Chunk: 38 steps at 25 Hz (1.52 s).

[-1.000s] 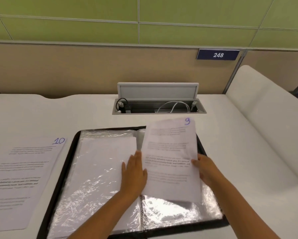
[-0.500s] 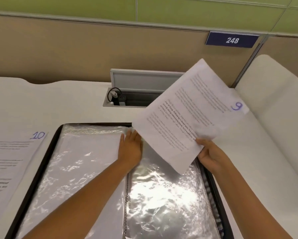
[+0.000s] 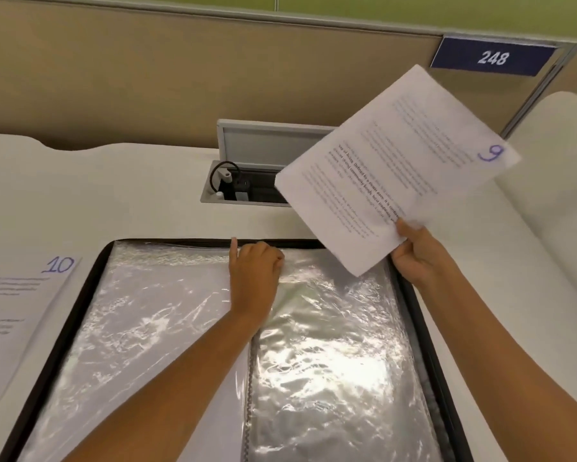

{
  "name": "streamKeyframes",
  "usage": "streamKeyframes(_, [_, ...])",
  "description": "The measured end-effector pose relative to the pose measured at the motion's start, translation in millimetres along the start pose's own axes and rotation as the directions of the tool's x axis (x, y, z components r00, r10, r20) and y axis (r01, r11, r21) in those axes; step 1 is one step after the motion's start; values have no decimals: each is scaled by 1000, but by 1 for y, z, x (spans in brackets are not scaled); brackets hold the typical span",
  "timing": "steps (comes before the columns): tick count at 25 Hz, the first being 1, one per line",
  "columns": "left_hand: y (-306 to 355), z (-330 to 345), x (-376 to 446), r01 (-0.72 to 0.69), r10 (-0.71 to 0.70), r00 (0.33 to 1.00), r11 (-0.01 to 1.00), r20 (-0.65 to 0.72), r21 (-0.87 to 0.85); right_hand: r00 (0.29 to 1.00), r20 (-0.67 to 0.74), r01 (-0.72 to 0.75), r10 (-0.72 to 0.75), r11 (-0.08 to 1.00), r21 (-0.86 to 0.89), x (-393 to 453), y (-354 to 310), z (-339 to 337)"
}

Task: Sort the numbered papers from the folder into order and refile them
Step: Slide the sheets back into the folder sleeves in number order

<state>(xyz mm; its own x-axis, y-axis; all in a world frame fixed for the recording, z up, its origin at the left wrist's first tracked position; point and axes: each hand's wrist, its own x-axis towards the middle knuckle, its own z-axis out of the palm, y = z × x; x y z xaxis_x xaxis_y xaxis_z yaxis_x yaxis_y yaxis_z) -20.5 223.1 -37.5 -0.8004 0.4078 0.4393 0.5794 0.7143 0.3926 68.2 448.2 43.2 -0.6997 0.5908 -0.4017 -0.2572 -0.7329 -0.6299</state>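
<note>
White paper 9 [image 3: 397, 168] pinched aloft by right hand [image 3: 417, 258], left hand [image 3: 255, 271] seemingly curled on open folder [image 3: 80, 295] sleeve top

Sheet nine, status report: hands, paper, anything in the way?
Right hand holds sheet 9 off the desk. Left hand curled on the open folder's sleeves. Sheet 10 flat at left. Nothing blocking.

Glossy crinkled plastic sleeves [image 3: 330, 361], matt paper [image 3: 397, 168]

both forearms bare to the frame edge, left hand [image 3: 253, 278] and right hand [image 3: 420, 255] ungloved.
</note>
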Motion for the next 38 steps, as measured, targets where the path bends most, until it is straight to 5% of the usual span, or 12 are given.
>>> streamKeyframes(6, [5,5,-7,25,-30,988,999,-149,-37,995,17,96,-95,995,-11,41,9,33])
streamKeyframes(15, [6,3,-5,103,-120,991,965,-59,-239,957,286,64,42,935,-348,52,35,60])
streamKeyframes(20, [9,2,-6,-5,-9,997,987,-83,-159,941,330,79,82,891,-447,50,21,41])
streamKeyframes(26, [10,8,-7,-286,289,957,927,-22,-241,962,230,200,-147,953,-226,57,3,26])
streamKeyframes(38, [10,4,-5,-317,377,839,924,391,-211,944,305,235,-129,910,-341,47,27,56])
